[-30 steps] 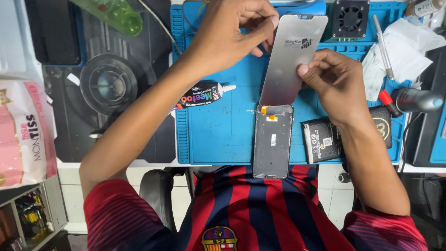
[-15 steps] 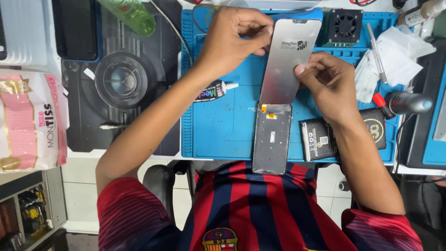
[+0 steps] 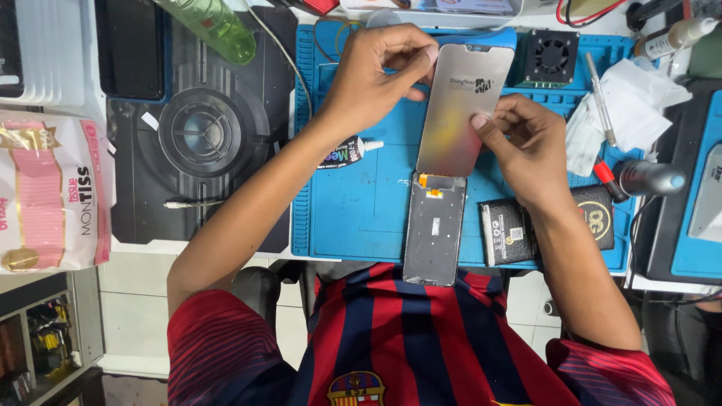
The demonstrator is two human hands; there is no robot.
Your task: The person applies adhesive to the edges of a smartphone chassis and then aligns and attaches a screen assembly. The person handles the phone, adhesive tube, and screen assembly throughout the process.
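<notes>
My left hand (image 3: 376, 79) pinches the upper left corner of a silver phone display panel (image 3: 462, 113) that lies back side up on the blue work mat (image 3: 361, 203). My right hand (image 3: 526, 150) holds the panel's right edge, thumb pressed on its back. The panel's lower end joins a grey phone frame (image 3: 435, 229) by an orange flex cable. The frame lies flat and reaches past the mat's near edge. A black glue tube (image 3: 342, 154) lies just under my left wrist.
A black phone battery (image 3: 508, 233) and a round black item lie right of the frame. Crumpled tissue (image 3: 624, 113), tweezers, a red-tipped screwdriver (image 3: 639, 179) and a small fan (image 3: 553, 56) sit at the right. A black round pad (image 3: 199, 135), green bottle (image 3: 214, 26) and tissue pack (image 3: 53, 192) are left.
Both hands stay on the display panel in nearly the same grip. The view has shifted slightly, so everything sits a little to the right and lower.
</notes>
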